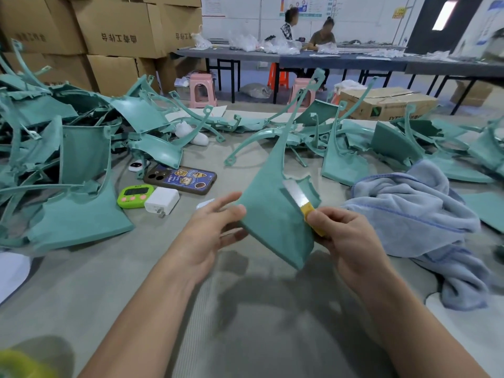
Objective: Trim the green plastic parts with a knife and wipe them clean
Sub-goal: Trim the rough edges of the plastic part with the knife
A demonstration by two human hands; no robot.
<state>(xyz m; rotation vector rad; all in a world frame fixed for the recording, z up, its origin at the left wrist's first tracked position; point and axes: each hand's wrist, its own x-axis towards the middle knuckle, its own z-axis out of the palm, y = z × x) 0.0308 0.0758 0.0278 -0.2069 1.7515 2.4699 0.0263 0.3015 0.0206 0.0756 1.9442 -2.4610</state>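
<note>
Knife (298,197) (yellow grip) gripped by R hand (343,236) fingers; L hand (210,233) fingers pinch green part (270,214); stacked boxes (117,25) closed.

Pinches a green part (270,211) at its left edge with the left hand (210,236); lays a knife (298,197), gripped in the right hand (346,237), against its right edge. Rightward on the table (245,331), a blue towel (409,214).

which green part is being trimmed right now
The triangular green part held between left hand and right hand, with the knife on its right edge; the other parts lie heaped on the table.
</note>
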